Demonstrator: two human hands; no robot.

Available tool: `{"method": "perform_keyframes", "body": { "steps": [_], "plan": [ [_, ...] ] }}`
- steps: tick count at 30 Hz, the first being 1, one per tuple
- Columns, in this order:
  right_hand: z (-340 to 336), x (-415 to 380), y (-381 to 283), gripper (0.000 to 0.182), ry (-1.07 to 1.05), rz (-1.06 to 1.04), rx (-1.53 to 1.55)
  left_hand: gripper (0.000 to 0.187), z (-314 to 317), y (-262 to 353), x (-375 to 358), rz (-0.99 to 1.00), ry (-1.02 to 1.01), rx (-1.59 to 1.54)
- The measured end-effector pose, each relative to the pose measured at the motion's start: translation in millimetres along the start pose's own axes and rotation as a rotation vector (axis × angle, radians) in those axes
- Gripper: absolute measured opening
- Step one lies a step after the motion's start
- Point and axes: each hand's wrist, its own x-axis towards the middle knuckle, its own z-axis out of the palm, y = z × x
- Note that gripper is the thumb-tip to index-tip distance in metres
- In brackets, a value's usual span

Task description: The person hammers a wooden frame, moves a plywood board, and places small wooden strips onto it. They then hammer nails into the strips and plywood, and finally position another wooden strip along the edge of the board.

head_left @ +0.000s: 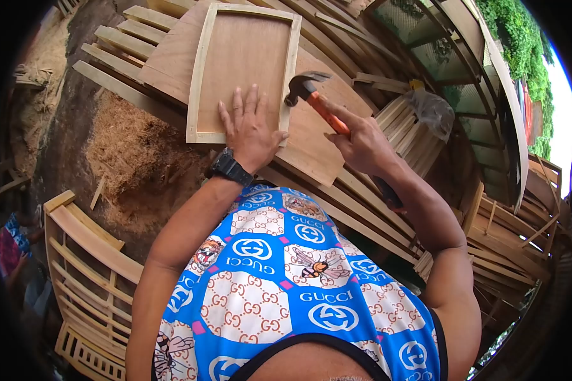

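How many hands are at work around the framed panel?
2. The left hand lies spread on the framed panel's near end; the right hand grips a hammer off its right side. Another person shows at far left, hands too unclear to count.

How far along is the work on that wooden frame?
Looks done: the frame has all four sides in place around a flat panel. In hand: the left hand lies spread on the panel, while the right hand holds the hammer, its head close to the frame's right side. Left: probably some hammering there, though I can't tell how many fasteners are in.
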Motion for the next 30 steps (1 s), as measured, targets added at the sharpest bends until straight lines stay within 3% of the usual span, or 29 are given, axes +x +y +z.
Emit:
{"method": "perform_keyframes", "body": {
  "steps": [1,3,4,7,8,12,15,17,19,20,24,30],
  "plan": [
    [-9,0,-11,0.067,0.004,-0.011,-0.009,0.091,0,-1,2,-0.001,0.0,-0.008],
    [-17,-8,-31,0.065,0.019,0.198,0.049,0.091,1,-1,-2,0.001,-0.019,-0.021],
    [0,-7,-11,0.072,0.246,-0.1,0.085,0.091,2,-1,-2,0.006,-0.006,-0.016],
    [30,-9,0,0.074,0.343,-0.177,0.162,0.09,3,-3,-5,0.008,0.008,-0.017],
    [32,-12,5,0.077,0.124,-0.081,0.024,0.09,3,-2,-4,0.008,0.012,-0.028],
    [28,-22,5,0.065,0.091,-0.095,0.007,0.09,3,-5,-5,0.007,-0.033,-0.024],
    [38,-18,-1,0.081,0.345,-0.08,0.129,0.091,3,-5,-5,-0.008,-0.053,0.004],
    [48,-12,13,0.081,0.358,-0.12,0.171,0.091,3,-6,-1,-0.002,-0.04,-0.005],
    [39,-9,6,0.08,0.138,-0.147,0.032,0.088,5,-10,1,0.022,-0.03,-0.001],
    [24,-9,-1,0.077,-0.023,0.041,0.008,0.086,6,-12,3,0.041,-0.021,0.0],
    [29,-13,0,0.07,0.137,-0.05,0.074,0.079,5,-11,-1,0.12,-0.061,0.029],
    [15,-1,11,0.072,0.17,0.116,0.169,0.066,-8,-22,-22,0.173,-0.13,0.0]
  ]
}}
